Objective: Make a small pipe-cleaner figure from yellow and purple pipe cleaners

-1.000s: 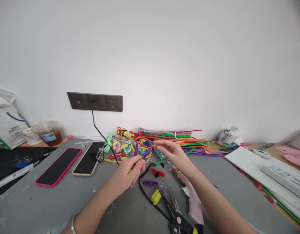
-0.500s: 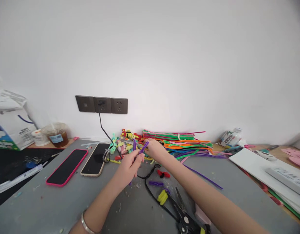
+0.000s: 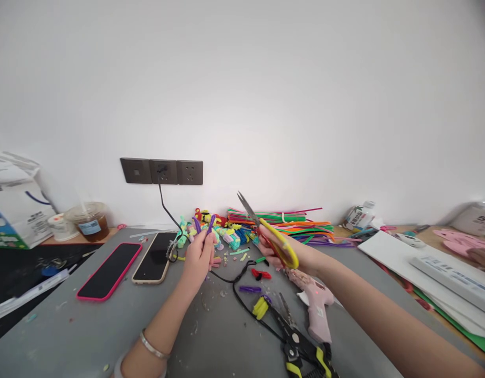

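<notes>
My left hand point(image 3: 199, 254) is closed around a bent purple pipe cleaner point(image 3: 203, 224), whose two ends stick up above my fingers. My right hand point(image 3: 280, 252) grips yellow-handled scissors point(image 3: 268, 231), their blades pointing up and to the left, just right of the purple piece. Both hands hover over the grey table point(image 3: 108, 325), in front of a heap of small colourful pipe-cleaner pieces point(image 3: 227, 236).
A stack of long colourful pipe cleaners point(image 3: 290, 223) lies by the wall. Two phones point(image 3: 108, 270) rest at the left. A pink glue gun point(image 3: 317, 310), black-and-yellow pliers point(image 3: 301, 352) and a black cable point(image 3: 242, 299) lie near me. White boards point(image 3: 423, 273) fill the right.
My right hand reached into the pile by the wall and came back holding the yellow scissors. My left hand kept the purple pipe cleaner and shifted slightly left.
</notes>
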The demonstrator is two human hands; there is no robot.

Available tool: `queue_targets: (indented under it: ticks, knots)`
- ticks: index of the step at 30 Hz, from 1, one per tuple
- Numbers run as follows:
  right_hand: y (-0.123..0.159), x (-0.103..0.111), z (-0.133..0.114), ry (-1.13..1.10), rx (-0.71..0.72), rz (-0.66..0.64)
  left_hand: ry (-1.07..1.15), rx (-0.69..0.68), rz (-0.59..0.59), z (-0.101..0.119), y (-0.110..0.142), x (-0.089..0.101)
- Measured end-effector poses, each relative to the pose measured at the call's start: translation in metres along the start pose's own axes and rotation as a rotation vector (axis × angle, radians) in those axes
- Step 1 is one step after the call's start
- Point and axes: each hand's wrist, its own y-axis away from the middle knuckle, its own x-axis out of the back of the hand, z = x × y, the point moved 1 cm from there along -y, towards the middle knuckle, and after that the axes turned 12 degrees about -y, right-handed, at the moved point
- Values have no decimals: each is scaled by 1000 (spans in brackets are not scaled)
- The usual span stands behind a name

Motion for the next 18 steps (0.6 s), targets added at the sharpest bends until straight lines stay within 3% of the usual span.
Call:
queue_targets:
  ticks: [2, 6, 12, 18]
  knots:
    - [21, -4, 2, -283, -65, -168, -15, 5, -7, -2, 0, -1]
    - [48, -18, 12, -475, -173, -365, -70, -32, -14, -3, 1, -3]
    - [53, -34, 26, -580, -228, -452, -184, -97, -54, -3, 1, -5]
    - [51, -40, 26, -571, -267, -439, -201, -127, -82, -9, 3, -7]
